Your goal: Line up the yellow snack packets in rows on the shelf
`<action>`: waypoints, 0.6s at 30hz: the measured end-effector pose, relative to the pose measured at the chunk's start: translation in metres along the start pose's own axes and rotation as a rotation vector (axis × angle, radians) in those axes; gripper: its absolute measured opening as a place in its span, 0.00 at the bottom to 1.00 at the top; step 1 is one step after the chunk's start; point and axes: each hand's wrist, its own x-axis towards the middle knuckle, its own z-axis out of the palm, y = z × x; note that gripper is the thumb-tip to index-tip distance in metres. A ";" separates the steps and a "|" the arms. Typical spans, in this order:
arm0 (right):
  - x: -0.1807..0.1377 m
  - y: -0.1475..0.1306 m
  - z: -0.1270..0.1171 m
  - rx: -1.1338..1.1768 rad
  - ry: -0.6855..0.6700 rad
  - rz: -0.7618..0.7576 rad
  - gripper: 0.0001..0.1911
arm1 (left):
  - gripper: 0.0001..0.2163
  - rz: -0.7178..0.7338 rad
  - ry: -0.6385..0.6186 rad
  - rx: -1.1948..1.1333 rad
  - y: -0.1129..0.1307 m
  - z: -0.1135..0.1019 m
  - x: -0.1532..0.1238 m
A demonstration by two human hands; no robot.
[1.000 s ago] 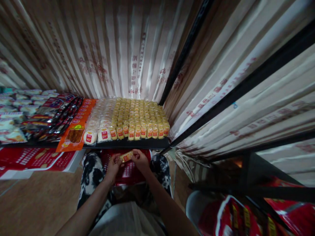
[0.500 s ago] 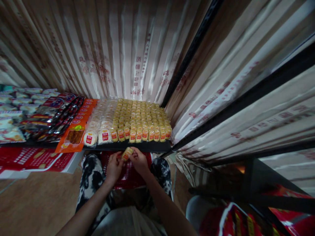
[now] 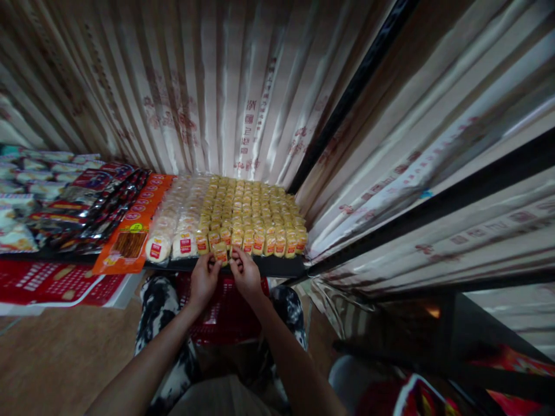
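Note:
My left hand [image 3: 203, 281] and my right hand [image 3: 245, 274] are raised together to the front edge of a dark low shelf [image 3: 269, 266]. Between their fingertips they pinch one small yellow snack packet [image 3: 221, 253] with a red label, held upright at the shelf edge. It touches the front row of several like yellow packets [image 3: 251, 211] that stand in tight rows on the shelf. Both hands have their fingers closed on the packet.
Left of the yellow rows stand clear-wrapped round cakes [image 3: 173, 228], an orange packet [image 3: 130, 234] and dark red packets [image 3: 91, 202]. A red basket [image 3: 228, 315] sits on my lap under the shelf edge. Hanging printed plastic sheets [image 3: 243, 92] close the back and right side.
Both hands rose from over the red basket to the shelf edge, carrying the packet. It was turned from lying sideways to upright and now stands against the front row.

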 end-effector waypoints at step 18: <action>-0.005 0.027 -0.003 -0.118 0.027 -0.097 0.20 | 0.14 0.031 0.050 0.236 -0.001 0.008 0.017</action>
